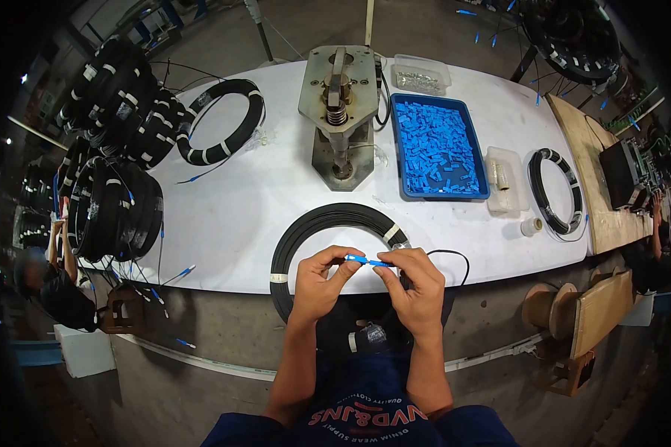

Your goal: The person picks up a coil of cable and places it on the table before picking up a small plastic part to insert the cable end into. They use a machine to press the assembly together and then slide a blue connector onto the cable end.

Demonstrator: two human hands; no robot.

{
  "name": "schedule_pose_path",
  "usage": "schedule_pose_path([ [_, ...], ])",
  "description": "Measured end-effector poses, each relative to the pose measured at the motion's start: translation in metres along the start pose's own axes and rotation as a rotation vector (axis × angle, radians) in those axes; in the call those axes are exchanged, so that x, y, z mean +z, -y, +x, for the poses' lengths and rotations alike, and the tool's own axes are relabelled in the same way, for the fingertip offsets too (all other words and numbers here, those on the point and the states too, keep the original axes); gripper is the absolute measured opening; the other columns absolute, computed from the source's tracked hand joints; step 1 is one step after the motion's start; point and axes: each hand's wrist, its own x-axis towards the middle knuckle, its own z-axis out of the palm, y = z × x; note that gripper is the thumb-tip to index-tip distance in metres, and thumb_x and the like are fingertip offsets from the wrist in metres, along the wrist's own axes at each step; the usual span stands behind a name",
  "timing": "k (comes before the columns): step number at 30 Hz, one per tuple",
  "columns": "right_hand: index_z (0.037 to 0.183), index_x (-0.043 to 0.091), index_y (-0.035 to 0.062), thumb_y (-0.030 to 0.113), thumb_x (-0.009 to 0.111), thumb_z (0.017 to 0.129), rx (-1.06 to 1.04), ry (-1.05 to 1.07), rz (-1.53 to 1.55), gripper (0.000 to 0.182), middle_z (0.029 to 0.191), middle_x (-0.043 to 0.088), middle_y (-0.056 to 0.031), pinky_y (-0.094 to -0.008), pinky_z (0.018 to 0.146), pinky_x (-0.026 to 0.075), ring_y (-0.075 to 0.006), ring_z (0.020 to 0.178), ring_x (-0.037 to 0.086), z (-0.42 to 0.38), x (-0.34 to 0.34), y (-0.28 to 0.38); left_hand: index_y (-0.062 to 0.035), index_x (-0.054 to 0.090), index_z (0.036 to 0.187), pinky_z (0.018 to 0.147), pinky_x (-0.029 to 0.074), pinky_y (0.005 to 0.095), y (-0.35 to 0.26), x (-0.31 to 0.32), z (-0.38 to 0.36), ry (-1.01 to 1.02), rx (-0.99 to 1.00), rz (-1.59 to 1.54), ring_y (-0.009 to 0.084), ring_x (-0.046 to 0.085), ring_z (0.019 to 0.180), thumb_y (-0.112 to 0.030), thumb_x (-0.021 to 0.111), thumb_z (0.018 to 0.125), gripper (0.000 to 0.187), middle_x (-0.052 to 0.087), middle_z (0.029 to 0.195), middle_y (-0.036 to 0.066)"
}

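My left hand [319, 287] pinches a small blue connector housing [356, 258] between thumb and fingertips. Facing it, my right hand [416, 287] grips a blue cable connector [380, 263], whose tip meets or nearly meets the housing. A thin black cable [467, 270] loops out to the right of my right hand. Both hands are over the front edge of the white table, in front of a large coil of black cable [294, 237] bound with white tape. The near part of that coil hangs over the edge, partly behind my hands.
A metal hand press [339, 86] stands beyond the coil. Right of it are a blue tray [481, 160] of small blue housings and clear plastic boxes [423, 77]. More black coils [130, 201] are stacked at left; another coil [537, 179] lies at right. People work at both sides.
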Motion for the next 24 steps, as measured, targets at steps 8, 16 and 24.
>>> schedule_pose_path([
  [8,0.091,0.072,0.0025,0.004,0.077,0.077,-0.078,0.001,-0.032,0.015,0.086,0.067,-0.0091,-0.0340,0.067,0.048,-0.0255,0.077,0.062,0.000,0.001,-0.002,0.0019,0.070,0.103,0.082,0.048,0.0261,0.002,0.000,-0.001,-0.001,0.019,-0.010,0.0100,0.061,0.087,-0.012,0.068,0.093,0.018,0.070,0.094,0.006],
  [16,0.090,0.072,0.0027,0.004,0.076,0.078,-0.119,0.019,-0.112,0.013,0.084,0.066,-0.0087,-0.0349,0.065,0.046,-0.0253,0.075,0.059,0.001,0.001,-0.003,0.0022,0.070,0.105,0.083,0.048,0.0263,0.008,0.003,-0.001,0.004,-0.030,-0.051,0.0099,0.061,0.087,-0.012,0.067,0.094,0.019,0.071,0.096,0.007],
  [24,0.090,0.072,0.0027,0.007,0.077,0.079,-0.101,0.005,-0.092,0.012,0.081,0.066,-0.0077,-0.0320,0.065,0.045,-0.0223,0.073,0.058,0.001,0.003,-0.005,-0.0026,0.071,0.113,0.081,0.050,0.0281,-0.007,0.003,0.006,-0.049,0.237,0.221,0.0160,0.066,0.094,-0.007,0.073,0.086,0.027,0.071,0.103,0.011],
])
